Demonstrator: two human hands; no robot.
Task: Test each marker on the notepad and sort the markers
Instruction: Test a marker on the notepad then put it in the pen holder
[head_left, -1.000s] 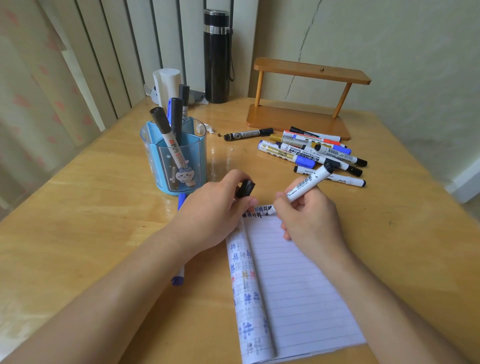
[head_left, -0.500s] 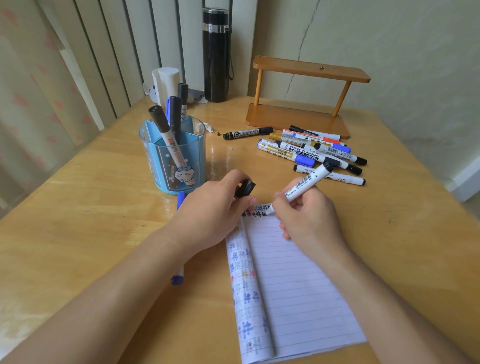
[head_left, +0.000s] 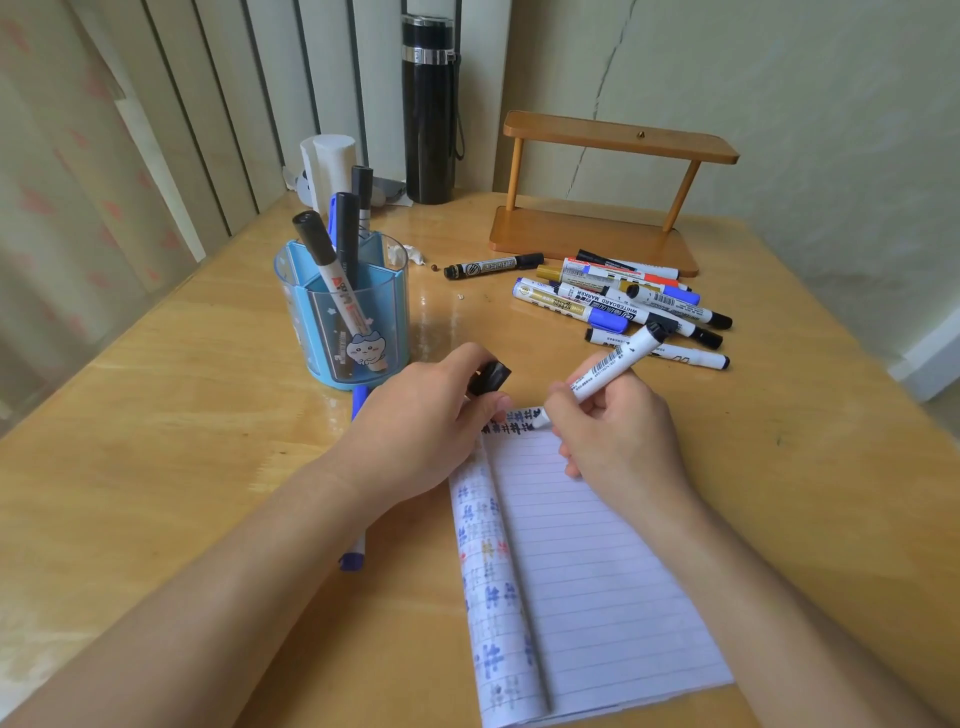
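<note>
- Gripping a white-barrelled marker (head_left: 613, 364), the right hand (head_left: 621, 441) keeps fingers clenched round its lower barrel; tip down on top edge of the notepad (head_left: 587, 571), black end tilted up and away to the right.
- Left hand (head_left: 421, 431) pinches a black cap (head_left: 489, 378) between thumb and fingers; heel of hand rests at notepad's top left corner.
- Notepad lies flat on the wooden table (head_left: 156, 441), lined page up, folded-back left strip covered in blue, black, red scribble marks; fresh dark marks along top line beside the tip.
- Blue marker (head_left: 357, 525) lies on table, mostly hidden under left forearm.
- Blue pen holder (head_left: 343, 317) just behind left hand, several markers standing in it.
- Loose marker pile (head_left: 623, 301) near right, behind the held marker; one black marker (head_left: 493, 266) apart to its left.
- Wooden shelf (head_left: 597, 192) and black flask (head_left: 430, 109) at far edge.
</note>
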